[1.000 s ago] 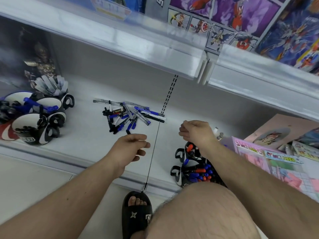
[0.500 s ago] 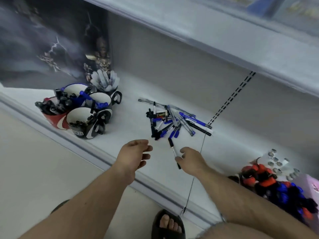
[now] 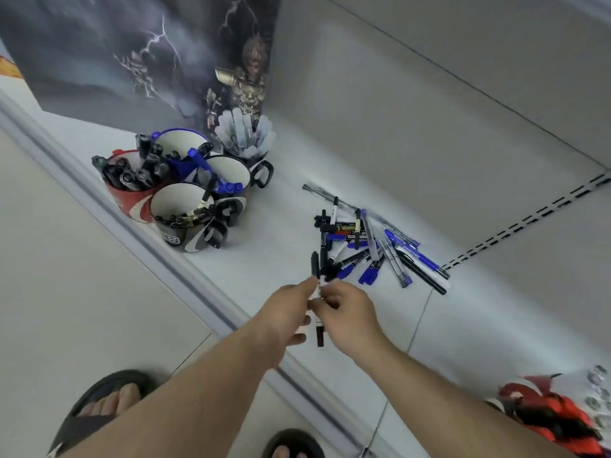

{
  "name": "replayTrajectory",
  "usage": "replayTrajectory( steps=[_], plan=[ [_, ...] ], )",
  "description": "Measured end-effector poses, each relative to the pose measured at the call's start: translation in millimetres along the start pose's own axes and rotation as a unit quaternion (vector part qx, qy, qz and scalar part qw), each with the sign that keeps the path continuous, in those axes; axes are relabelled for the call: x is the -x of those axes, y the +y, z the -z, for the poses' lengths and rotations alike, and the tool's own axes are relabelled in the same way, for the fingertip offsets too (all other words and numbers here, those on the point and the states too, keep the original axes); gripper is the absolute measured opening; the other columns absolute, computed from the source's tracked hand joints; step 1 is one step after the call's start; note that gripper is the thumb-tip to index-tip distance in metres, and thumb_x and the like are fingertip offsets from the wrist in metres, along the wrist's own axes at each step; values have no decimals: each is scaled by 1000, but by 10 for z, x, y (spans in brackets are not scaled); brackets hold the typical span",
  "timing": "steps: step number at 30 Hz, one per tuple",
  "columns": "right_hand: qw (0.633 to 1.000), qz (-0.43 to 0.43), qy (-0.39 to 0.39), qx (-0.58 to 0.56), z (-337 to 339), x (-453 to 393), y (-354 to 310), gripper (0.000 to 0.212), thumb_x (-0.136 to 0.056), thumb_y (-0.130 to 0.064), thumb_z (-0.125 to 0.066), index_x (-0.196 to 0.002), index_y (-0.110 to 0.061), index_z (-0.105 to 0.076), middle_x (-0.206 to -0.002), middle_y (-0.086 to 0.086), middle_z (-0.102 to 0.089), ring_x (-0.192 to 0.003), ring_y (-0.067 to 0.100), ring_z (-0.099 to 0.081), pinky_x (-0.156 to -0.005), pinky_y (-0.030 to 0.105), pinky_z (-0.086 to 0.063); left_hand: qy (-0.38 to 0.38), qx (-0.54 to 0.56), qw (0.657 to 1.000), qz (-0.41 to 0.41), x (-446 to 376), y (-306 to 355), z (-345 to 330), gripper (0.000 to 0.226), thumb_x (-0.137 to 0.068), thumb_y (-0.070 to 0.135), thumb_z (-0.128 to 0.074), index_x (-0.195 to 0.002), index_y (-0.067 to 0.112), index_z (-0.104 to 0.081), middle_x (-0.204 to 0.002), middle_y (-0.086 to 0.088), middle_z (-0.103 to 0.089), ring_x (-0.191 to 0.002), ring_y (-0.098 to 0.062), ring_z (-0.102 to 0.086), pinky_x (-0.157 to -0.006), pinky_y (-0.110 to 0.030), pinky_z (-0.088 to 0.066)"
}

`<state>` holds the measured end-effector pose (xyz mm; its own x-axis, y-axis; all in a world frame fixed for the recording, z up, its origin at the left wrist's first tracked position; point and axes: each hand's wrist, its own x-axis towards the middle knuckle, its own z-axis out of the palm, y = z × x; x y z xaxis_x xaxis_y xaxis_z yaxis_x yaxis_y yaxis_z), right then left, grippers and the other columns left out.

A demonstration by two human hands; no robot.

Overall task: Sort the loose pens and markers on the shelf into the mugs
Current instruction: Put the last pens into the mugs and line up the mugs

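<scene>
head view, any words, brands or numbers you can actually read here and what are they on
None can be read for sure.
Black mug: a white mark low on its wall, too blurred to read.
Red mug: white shapes, no letters clear.
Pens in the pile: printing on some barrels, too small.
Pen gripped by the left hand and right hand: no readable print.

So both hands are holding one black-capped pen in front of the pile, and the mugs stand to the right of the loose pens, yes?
Not quite. In the head view the mugs stand to the left of the loose pens, not the right. The rest holds: the left hand and right hand meet on one black-capped pen just in front of the pile.
</scene>
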<state>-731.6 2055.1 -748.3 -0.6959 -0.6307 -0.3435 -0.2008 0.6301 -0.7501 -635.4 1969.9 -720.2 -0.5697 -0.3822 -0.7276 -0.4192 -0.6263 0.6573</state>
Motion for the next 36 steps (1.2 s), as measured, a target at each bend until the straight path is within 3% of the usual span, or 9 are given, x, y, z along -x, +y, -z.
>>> replayTrajectory(
  steps=[3,5,7,10,13,17,22,29,36],
  plan=[
    [995,23,-86,-47,-122,45,-195,17,-80,-19,-57,-88,-30,-68,-83,-7,-72,-82,14,-70,-72,40,-61,13,74,997,1,-7,17,-63,21,-103,32,-45,-97,17,-59,-81,-2,-67,-73,-19,-62,-71,-38,-56],
    [991,57,-117,-40,-47,16,-236,14,-82,-20,-59,-85,-24,-71,-77,-5,-72,-78,12,-69,-71,36,-59,25,97,995,-20,1,60,-9,19,-104,26,-42,-98,16,-57,-84,-4,-69,-74,-19,-65,-81,-43,-56],
    [994,88,-66,20,158,-127,-199,15,-85,-26,-64,-74,-18,-71,-67,-4,-66,-68,10,-63,-67,31,-53,41,100,993,-41,15,117,77,19,-104,25,-41,-98,15,-56,-92,-4,-72,-80,-21,-70,-78,-39,-57],
    [991,24,100,80,636,-607,78,20,-85,-41,-65,-89,-22,-71,-83,-10,-69,-76,8,-63,-65,25,-49,70,99,992,-44,71,171,168,17,-103,25,-44,-97,17,-58,-94,-2,-73,-74,-20,-66,-60,-28,-46],
    [965,-85,161,186,1021,-1128,440,61,-77,-61,-60,-121,-18,-58,-114,3,-61,-97,23,-61,-80,38,-53,85,87,992,-41,93,149,215,17,-101,26,-46,-95,18,-60,-85,2,-72,-63,-16,-57,-52,-25,-35],
    [917,-186,113,335,1267,-1487,784,114,-58,-85,-56,-144,-14,-34,-139,11,-47,-130,32,-43,-107,48,-37,99,97,990,-38,62,71,192,15,-98,23,-49,-95,17,-62,-82,3,-72,-59,-14,-55,-50,-24,-33],
    [886,-210,44,411,1266,-1586,932,140,-49,-82,-71,-154,-14,-9,-155,10,-20,-143,30,-23,-114,50,-26,101,79,991,-34,100,-50,205,15,-98,24,-51,-98,17,-64,-84,3,-72,-62,-14,-56,-54,-24,-35],
    [876,-202,25,438,1181,-1579,992,107,-71,-83,-57,-144,-9,-30,-132,16,-40,-120,33,-44,-99,46,-44,114,58,991,-47,188,-82,269,15,-97,24,-52,-98,16,-65,-83,3,-72,-62,-14,-58,-56,-25,-36],
    [921,-122,12,369,931,-1182,896,63,-86,-56,-63,-122,-10,-41,-106,11,-51,-93,28,-56,-72,39,-52,101,65,992,-44,215,-160,119,14,-97,22,-52,-95,17,-65,-80,4,-71,-63,-14,-56,-54,-24,-35]
  ],
)
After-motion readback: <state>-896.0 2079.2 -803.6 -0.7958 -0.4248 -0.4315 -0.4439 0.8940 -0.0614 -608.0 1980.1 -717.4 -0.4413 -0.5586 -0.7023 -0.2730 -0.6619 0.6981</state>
